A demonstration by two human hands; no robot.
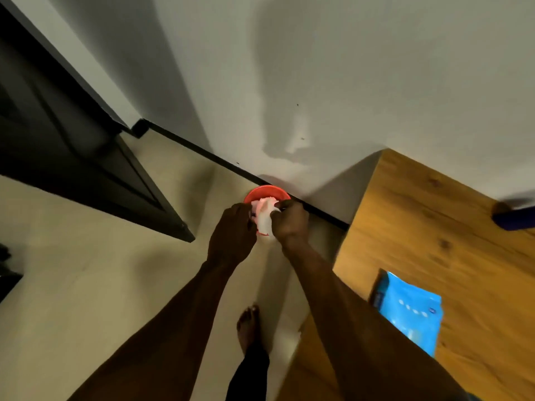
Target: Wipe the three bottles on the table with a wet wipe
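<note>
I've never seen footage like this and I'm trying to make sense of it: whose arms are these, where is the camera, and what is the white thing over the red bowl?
There is no machine here: a person wears a camera on the head, looking down at their own arms. Both hands, the left hand and the right hand, grip a white bottle together with what looks like a white wipe, above a red bowl standing on the floor by the wall. To the right is a wooden table with a blue pack of wipes on it. A dark blue object at its far edge is too blurred to identify.
</note>
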